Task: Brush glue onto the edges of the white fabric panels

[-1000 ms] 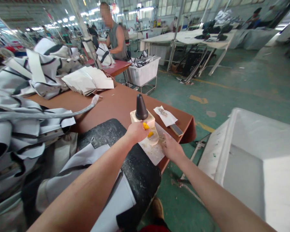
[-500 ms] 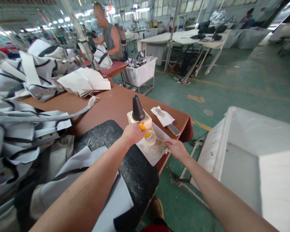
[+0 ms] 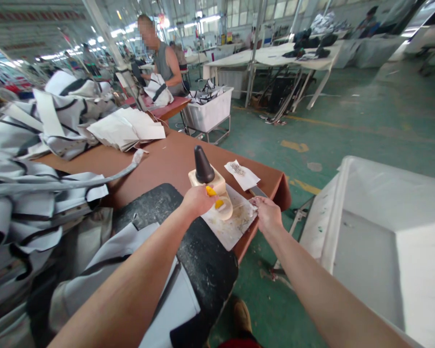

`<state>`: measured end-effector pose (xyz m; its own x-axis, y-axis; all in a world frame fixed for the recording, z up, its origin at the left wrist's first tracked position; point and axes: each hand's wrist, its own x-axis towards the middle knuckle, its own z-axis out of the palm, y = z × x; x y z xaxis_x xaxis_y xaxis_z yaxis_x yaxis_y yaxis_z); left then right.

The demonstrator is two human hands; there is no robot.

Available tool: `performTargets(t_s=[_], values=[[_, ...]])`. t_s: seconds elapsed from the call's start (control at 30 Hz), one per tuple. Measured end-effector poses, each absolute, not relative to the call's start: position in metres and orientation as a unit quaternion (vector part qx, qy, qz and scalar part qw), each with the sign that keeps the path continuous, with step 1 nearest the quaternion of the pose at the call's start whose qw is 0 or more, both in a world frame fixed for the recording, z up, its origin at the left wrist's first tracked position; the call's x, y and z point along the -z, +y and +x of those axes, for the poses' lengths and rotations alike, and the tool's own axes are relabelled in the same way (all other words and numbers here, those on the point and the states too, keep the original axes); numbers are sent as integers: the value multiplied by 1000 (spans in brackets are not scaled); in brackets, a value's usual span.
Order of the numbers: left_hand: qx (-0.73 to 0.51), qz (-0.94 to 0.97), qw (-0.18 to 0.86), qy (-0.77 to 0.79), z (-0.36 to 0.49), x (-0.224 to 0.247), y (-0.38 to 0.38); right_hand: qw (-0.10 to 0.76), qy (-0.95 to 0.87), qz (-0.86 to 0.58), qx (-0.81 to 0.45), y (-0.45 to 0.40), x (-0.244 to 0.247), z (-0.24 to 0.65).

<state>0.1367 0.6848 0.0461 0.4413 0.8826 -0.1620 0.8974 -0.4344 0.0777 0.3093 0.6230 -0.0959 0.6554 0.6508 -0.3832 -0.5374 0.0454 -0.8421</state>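
Note:
My left hand (image 3: 198,199) is closed beside a pale block (image 3: 217,182); two small yellow pieces (image 3: 219,204) show at its fingertips. Whether they are finger covers or something held, I cannot tell. A black cone (image 3: 203,166) with a rounded tip stands on the block. Below the yellow pieces is a pale round-ended piece (image 3: 226,211), over a stained white sheet (image 3: 231,237). At the sheet's right edge my right hand (image 3: 268,212) has its fingers pinched together. What they hold, if anything, is too small to make out.
Small bits lie on white paper (image 3: 243,175) by the brown table's (image 3: 174,154) corner. White-and-black sewn pieces (image 3: 68,113) and pale sheets (image 3: 125,126) are heaped left. A black pad (image 3: 210,256) is in front. A white bin (image 3: 365,256) stands right. A co-worker (image 3: 166,63) handles fabric behind.
My right hand has moved slightly right and turned. The thin strand or stick seen earlier between the hands no longer shows clearly. My left hand stays beside the block.

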Motion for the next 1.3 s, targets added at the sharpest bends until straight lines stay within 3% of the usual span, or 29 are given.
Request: performTargets(t_s=[0.2,0.4,0.67,0.87,0.93,1.03,1.1,1.3], values=[[41,839,85,537,136,-47,681,709,-33,-499,-496,655,83,302],[34,836,92,539,134,-42,684,687,-74,-489,-533,625,95,309],[38,837,92,538,135,-42,684,660,-165,-523,-513,562,112,323],[40,835,84,542,137,-43,682,592,-285,-608,-446,541,115,326],[40,835,81,543,137,-43,682,519,-391,-665,-367,546,107,323],[38,835,81,543,138,-43,680,251,-598,-740,-177,562,89,319],[35,835,81,543,138,-43,680,120,-660,-731,-125,571,80,317],[22,835,82,544,135,-38,681,72,-678,-716,-148,570,87,313]])
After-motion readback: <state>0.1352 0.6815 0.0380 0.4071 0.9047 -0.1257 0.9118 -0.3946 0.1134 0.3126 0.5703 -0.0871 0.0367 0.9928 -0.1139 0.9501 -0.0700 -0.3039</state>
